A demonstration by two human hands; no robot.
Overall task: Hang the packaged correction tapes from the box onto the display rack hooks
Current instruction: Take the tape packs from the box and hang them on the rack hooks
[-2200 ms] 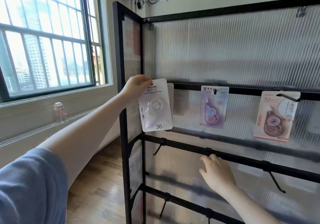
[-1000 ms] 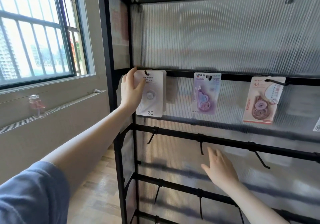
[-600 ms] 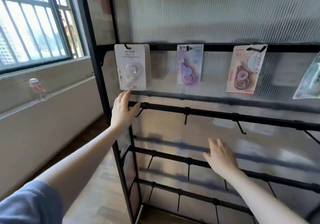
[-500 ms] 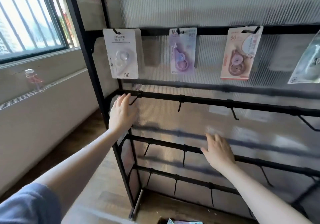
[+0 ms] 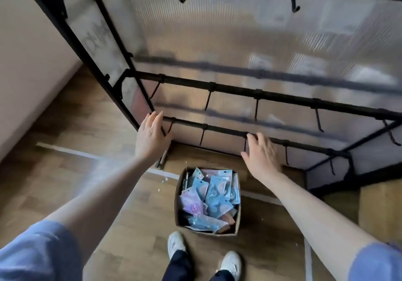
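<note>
Reaching down, your left hand (image 5: 152, 134) is spread and empty by the rack (image 5: 256, 94); box (image 5: 207, 231) of tapes (image 5: 212, 195) on the floor between; right hand (image 5: 261, 155) open too. Careful: those bare hooks (image 5: 318, 119) could snag knuckles.

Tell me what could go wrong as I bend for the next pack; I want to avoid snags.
The left hand and right hand are open in front of the lowest black rack bar, whose bare metal hooks jut forward and could catch a wrist. The brown cardboard box of packs sits right at the white shoes, so a step could tip it.
</note>
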